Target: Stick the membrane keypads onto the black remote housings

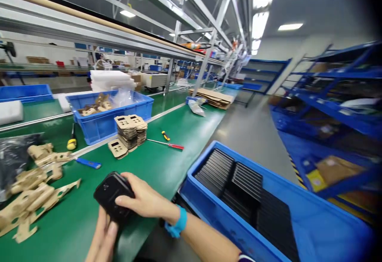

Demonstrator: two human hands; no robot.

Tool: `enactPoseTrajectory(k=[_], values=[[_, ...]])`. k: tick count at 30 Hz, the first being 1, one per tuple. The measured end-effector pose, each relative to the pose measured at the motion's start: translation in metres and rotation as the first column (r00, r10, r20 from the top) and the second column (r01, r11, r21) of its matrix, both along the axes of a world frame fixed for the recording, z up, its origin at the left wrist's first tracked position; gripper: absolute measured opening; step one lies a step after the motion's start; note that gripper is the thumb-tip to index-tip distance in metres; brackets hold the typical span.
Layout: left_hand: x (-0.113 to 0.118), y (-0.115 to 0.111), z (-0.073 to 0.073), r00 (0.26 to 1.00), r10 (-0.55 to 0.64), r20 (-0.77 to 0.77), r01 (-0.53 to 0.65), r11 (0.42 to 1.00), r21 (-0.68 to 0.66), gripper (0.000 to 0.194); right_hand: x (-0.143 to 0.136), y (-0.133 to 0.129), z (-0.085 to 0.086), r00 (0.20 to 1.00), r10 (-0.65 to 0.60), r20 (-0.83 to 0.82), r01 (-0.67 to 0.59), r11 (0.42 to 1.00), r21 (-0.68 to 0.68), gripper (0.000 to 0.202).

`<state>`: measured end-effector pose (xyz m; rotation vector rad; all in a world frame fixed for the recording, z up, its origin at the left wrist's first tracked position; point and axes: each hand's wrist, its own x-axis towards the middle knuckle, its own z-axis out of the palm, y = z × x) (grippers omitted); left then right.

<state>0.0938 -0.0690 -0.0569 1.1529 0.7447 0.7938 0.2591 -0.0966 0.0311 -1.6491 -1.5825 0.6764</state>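
Observation:
A black plastic housing (109, 190) with rounded corners is held above the green bench top (161, 166), tilted away from me. My right hand (141, 196) grips its right side, thumb across the face and fingers over the far edge. From below, my left hand (104, 234) supports the lower edge, its fingers partly hidden by the housing. Beyond the housing stands a stack of tan panels with cut-outs (131, 128). To the left lie several beige molded plastic parts (36, 190) and a blue utility knife (88, 163).
On my right, a blue bin (238, 158) holds ribbed black plastic pieces (244, 178). A second blue bin (119, 108) stands at the back. A red-handled screwdriver (176, 146), a yellow-and-black tool (165, 135) and a yellow-handled screwdriver (72, 142) lie on the bench. Blue shelving (334, 102) stands far right.

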Motion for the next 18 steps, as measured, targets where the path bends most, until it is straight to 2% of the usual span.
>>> enactPoseTrajectory(k=[2, 3, 4, 5, 6, 7, 8, 10, 12, 14, 18], values=[[0.006, -0.019, 0.002, 0.994, -0.075, -0.076, 0.087, 0.982, 0.165, 0.068, 0.020, -0.045, 0.017, 0.994, -0.106, -0.013, 0.106, 0.992, 0.068, 0.061], [0.007, -0.026, 0.002, 0.985, -0.096, -0.145, 0.135, 0.946, 0.293, 0.065, 0.033, -0.070, 0.025, 0.983, -0.183, -0.009, 0.183, 0.978, 0.100, 0.066], [0.007, -0.029, 0.000, 0.971, -0.080, -0.227, 0.175, 0.884, 0.434, 0.063, 0.048, -0.096, 0.032, 0.946, -0.321, 0.054, 0.311, 0.941, 0.135, 0.069], [0.006, -0.029, -0.005, 0.950, -0.025, -0.310, 0.206, 0.797, 0.568, 0.062, 0.064, -0.122, 0.037, 0.874, -0.455, 0.168, 0.437, 0.889, 0.136, 0.069], [0.004, -0.026, -0.013, 0.924, 0.051, -0.380, 0.239, 0.698, 0.675, 0.060, 0.079, -0.148, 0.041, 0.768, -0.552, 0.326, 0.547, 0.829, 0.117, 0.065], [0.001, -0.020, -0.022, 0.893, 0.124, -0.433, 0.280, 0.601, 0.749, 0.059, 0.093, -0.173, 0.041, 0.617, -0.607, 0.501, 0.669, 0.740, 0.072, 0.062], [-0.003, -0.013, -0.033, 0.861, 0.177, -0.477, 0.331, 0.517, 0.790, 0.057, 0.106, -0.196, 0.039, 0.539, -0.629, 0.560, 0.738, 0.673, 0.046, 0.060], [-0.010, 0.002, -0.054, 0.799, 0.213, -0.562, 0.451, 0.405, 0.795, 0.054, 0.127, -0.232, 0.026, 0.454, -0.629, 0.632, 0.821, 0.570, -0.023, 0.057], [-0.016, 0.013, -0.068, 0.756, 0.210, -0.620, 0.537, 0.342, 0.771, 0.055, 0.142, -0.256, 0.004, 0.433, -0.593, 0.679, 0.861, 0.495, -0.118, 0.057], [-0.019, 0.018, -0.073, 0.744, 0.218, -0.632, 0.559, 0.315, 0.767, 0.057, 0.151, -0.266, -0.023, 0.417, -0.574, 0.705, 0.883, 0.440, -0.164, 0.058], [-0.021, 0.011, -0.069, 0.769, 0.233, -0.595, 0.523, 0.306, 0.796, 0.056, 0.166, -0.267, -0.069, 0.269, -0.595, 0.757, 0.954, 0.274, -0.123, 0.078]])
